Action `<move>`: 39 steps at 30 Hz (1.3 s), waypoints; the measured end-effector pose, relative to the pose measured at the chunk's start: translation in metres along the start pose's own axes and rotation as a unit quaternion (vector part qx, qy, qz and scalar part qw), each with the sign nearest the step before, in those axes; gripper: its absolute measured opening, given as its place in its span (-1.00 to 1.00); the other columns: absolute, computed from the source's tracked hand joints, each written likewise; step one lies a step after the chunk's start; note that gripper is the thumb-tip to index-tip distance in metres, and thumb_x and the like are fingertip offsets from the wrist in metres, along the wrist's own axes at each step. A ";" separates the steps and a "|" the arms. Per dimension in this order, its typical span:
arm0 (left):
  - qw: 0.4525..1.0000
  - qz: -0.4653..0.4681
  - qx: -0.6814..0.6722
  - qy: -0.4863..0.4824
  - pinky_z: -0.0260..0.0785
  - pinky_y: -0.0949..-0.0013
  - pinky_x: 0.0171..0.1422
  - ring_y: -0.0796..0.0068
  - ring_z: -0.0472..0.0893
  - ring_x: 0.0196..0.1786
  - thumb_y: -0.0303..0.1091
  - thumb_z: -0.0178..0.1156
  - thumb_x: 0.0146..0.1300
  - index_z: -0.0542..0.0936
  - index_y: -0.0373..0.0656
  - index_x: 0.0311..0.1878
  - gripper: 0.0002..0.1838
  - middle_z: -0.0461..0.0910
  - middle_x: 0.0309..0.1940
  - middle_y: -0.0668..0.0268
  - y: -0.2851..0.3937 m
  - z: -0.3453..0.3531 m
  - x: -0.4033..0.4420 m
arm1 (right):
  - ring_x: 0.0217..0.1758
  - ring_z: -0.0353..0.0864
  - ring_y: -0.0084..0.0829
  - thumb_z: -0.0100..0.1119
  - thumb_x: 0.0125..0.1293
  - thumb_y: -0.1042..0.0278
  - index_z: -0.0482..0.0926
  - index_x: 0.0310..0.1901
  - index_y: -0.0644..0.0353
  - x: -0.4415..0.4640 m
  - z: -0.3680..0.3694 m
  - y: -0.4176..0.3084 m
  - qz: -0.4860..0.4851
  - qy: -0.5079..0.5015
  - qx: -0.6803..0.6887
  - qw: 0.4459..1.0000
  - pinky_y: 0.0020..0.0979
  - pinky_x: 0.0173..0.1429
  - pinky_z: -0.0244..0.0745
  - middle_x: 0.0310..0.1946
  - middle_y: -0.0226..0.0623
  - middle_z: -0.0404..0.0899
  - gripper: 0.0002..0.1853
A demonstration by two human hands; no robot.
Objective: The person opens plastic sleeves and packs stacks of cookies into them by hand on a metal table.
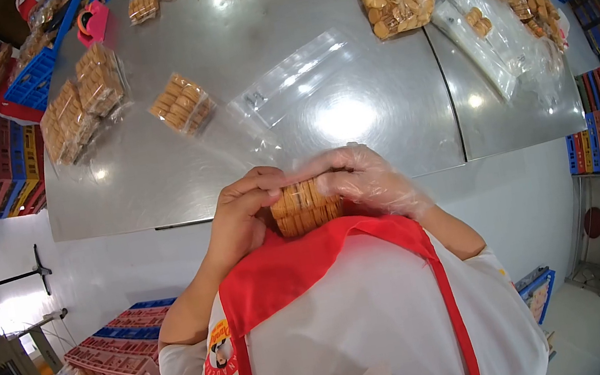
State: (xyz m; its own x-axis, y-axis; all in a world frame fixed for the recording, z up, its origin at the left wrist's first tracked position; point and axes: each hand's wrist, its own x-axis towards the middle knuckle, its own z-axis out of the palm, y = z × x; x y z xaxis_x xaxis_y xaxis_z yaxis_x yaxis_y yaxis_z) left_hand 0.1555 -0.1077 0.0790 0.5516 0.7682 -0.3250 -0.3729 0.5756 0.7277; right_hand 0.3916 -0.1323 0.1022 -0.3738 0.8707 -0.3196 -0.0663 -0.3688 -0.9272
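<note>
Close to my red apron, at the table's near edge, both hands grip a clear bag of round biscuits [306, 208] stacked in rows. My left hand [244, 206], bare, pinches the bag's upper left side. A clear plastic glove covers my right hand [365, 179], whose fingers fold over the top right of the bag. Beyond them, flat clear plastic bags [294, 78] lie on the steel table [252, 30]. A packed bag of biscuits [182, 104] rests to the left of these.
More packed biscuit bags [70, 120] stand at the table's left, near a pink tape dispenser [94, 24] and a blue crate [40, 75]. At the right are a large biscuit bag [396, 3] and a stack of clear bags [477, 41]. Co-workers are at the left.
</note>
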 end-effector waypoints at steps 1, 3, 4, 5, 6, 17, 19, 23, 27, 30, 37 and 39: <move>1.000 0.000 0.020 -0.004 0.38 0.34 0.22 0.39 0.53 0.10 -0.61 0.14 0.23 0.68 -0.40 -0.03 -0.73 0.52 0.06 0.24 0.002 0.001 -0.001 | 0.08 0.55 -0.45 0.10 0.34 0.47 0.69 -0.02 0.29 0.001 0.000 0.001 -0.015 -0.001 -0.003 1.000 -0.36 0.27 0.44 -0.05 -0.24 0.66 -0.74; 0.998 0.005 0.060 -0.017 0.35 0.35 0.25 0.40 0.51 0.14 -0.60 0.15 0.24 0.67 -0.35 0.03 -0.70 0.49 0.10 0.24 -0.001 -0.007 -0.001 | 0.06 0.55 -0.45 0.04 0.32 0.47 0.70 -0.01 0.23 0.001 0.000 0.005 -0.046 -0.002 -0.008 0.999 -0.37 0.27 0.44 -0.06 -0.25 0.65 -0.71; 0.996 0.006 0.081 -0.024 0.34 0.35 0.27 0.40 0.50 0.16 -0.60 0.16 0.25 0.67 -0.33 0.07 -0.68 0.48 0.13 0.24 -0.002 -0.011 -0.002 | 0.07 0.55 -0.45 0.06 0.34 0.45 0.70 0.00 0.21 0.002 -0.001 0.008 -0.045 -0.005 0.005 0.999 -0.37 0.28 0.44 -0.03 -0.25 0.66 -0.72; 0.993 0.032 0.099 -0.048 0.33 0.36 0.28 0.40 0.48 0.18 -0.60 0.17 0.26 0.66 -0.31 0.09 -0.67 0.46 0.15 0.24 -0.003 -0.013 -0.003 | 0.09 0.55 -0.44 0.07 0.35 0.44 0.70 0.01 0.20 0.002 -0.002 0.010 -0.044 -0.008 0.018 0.999 -0.36 0.28 0.44 -0.01 -0.25 0.66 -0.72; 0.989 0.056 0.117 -0.074 0.31 0.36 0.30 0.40 0.47 0.20 -0.60 0.18 0.26 0.65 -0.29 0.12 -0.66 0.45 0.17 0.24 -0.003 -0.014 -0.004 | 0.10 0.55 -0.44 0.09 0.37 0.43 0.70 0.02 0.18 0.001 -0.002 0.012 -0.042 -0.010 0.032 0.999 -0.35 0.29 0.44 0.02 -0.25 0.66 -0.73; 0.964 0.122 0.222 -0.084 0.32 0.36 0.35 0.39 0.46 0.27 -0.61 0.23 0.25 0.61 -0.25 0.16 -0.62 0.46 0.17 0.23 -0.016 -0.030 0.004 | 0.15 0.58 -0.37 0.17 0.39 0.31 0.67 0.10 0.20 0.012 -0.006 0.011 -0.039 -0.016 -0.096 0.995 -0.36 0.33 0.40 0.10 -0.20 0.64 -0.69; 0.993 0.059 0.101 -0.028 0.35 0.37 0.33 0.39 0.49 0.25 -0.62 0.22 0.24 0.62 -0.25 0.15 -0.62 0.48 0.17 0.23 -0.022 -0.027 0.006 | 0.16 0.58 -0.34 0.17 0.39 0.28 0.67 0.09 0.20 0.013 -0.006 0.012 -0.007 -0.001 -0.076 0.997 -0.35 0.33 0.40 0.11 -0.18 0.64 -0.68; 0.998 0.040 0.040 0.008 0.41 0.36 0.31 0.37 0.52 0.23 -0.64 0.20 0.23 0.65 -0.26 0.10 -0.65 0.51 0.15 0.21 -0.026 -0.027 0.006 | 0.19 0.58 -0.31 0.18 0.37 0.33 0.66 0.07 0.27 0.017 -0.005 0.016 -0.040 0.005 -0.065 0.997 -0.33 0.34 0.42 0.13 -0.16 0.62 -0.69; 0.993 0.078 0.082 -0.033 0.40 0.36 0.31 0.36 0.52 0.24 -0.64 0.19 0.26 0.67 -0.26 0.05 -0.70 0.53 0.15 0.21 -0.033 -0.037 0.010 | 0.19 0.56 -0.32 0.22 0.36 0.24 0.67 0.06 0.27 0.018 -0.008 0.027 -0.057 -0.019 -0.061 0.996 -0.39 0.34 0.38 0.16 -0.15 0.59 -0.66; 0.972 0.125 0.193 -0.044 0.38 0.37 0.31 0.37 0.52 0.23 -0.61 0.20 0.28 0.69 -0.25 0.02 -0.73 0.54 0.16 0.20 -0.033 -0.044 0.017 | 0.24 0.54 -0.28 0.25 0.36 0.29 0.66 0.08 0.27 0.017 -0.015 0.039 -0.086 -0.011 -0.072 0.994 -0.37 0.36 0.39 0.19 -0.16 0.57 -0.67; 0.959 0.130 0.248 -0.036 0.33 0.37 0.36 0.40 0.51 0.27 -0.49 0.24 0.35 0.71 -0.20 0.02 -0.78 0.58 0.18 0.21 -0.022 -0.027 0.018 | 0.15 0.65 -0.12 0.37 0.27 0.34 0.65 0.01 0.29 0.017 -0.018 0.048 -0.292 0.009 -0.254 0.922 -0.28 0.21 0.59 0.01 -0.07 0.68 -0.68; 0.954 0.140 0.260 -0.056 0.33 0.38 0.36 0.42 0.51 0.28 -0.46 0.23 0.37 0.71 -0.20 0.03 -0.78 0.58 0.20 0.21 -0.024 -0.031 0.023 | 0.13 0.66 -0.12 0.42 0.24 0.28 0.65 -0.03 0.28 0.010 -0.012 0.033 -0.308 0.024 -0.372 0.875 -0.28 0.18 0.60 0.00 -0.07 0.68 -0.66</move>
State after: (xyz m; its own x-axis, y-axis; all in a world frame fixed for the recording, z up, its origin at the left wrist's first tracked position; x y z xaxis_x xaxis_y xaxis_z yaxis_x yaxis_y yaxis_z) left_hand 0.1544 -0.0949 0.0351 0.5717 0.8199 -0.0293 -0.1131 0.1142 0.9870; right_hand 0.3968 -0.1316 0.0656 -0.4383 0.8489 0.2954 0.3859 0.4745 -0.7911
